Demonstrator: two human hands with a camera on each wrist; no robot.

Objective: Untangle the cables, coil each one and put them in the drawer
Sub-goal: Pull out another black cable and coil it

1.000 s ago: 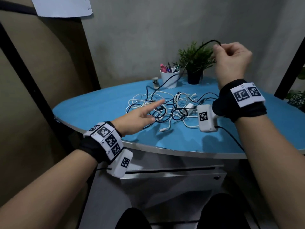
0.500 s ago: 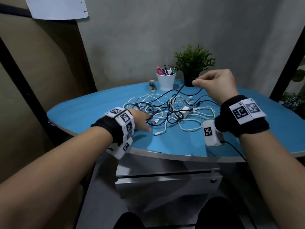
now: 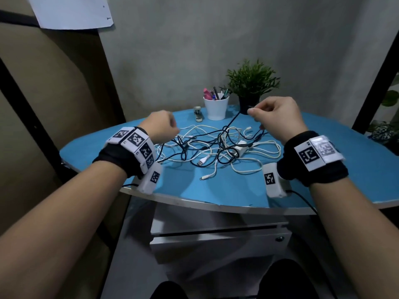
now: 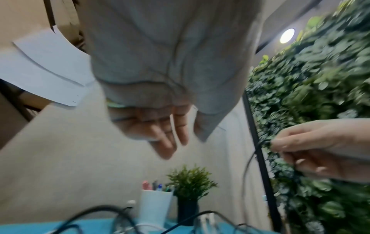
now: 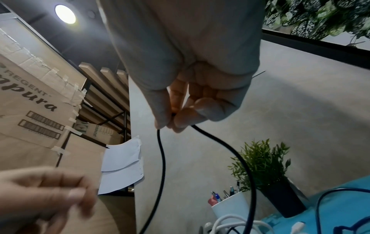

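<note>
Pinching a black cable (image 3: 232, 120) between thumb and fingertips, the right hand (image 3: 275, 117) holds it up above the tangle (image 3: 216, 147) of black and white cables on the blue table (image 3: 108, 152). The left hand (image 3: 162, 126) hovers over the tangle's left edge, blurred, fingers loosely curled, holding nothing. The drawer (image 3: 216, 240) below the table is closed.
</note>
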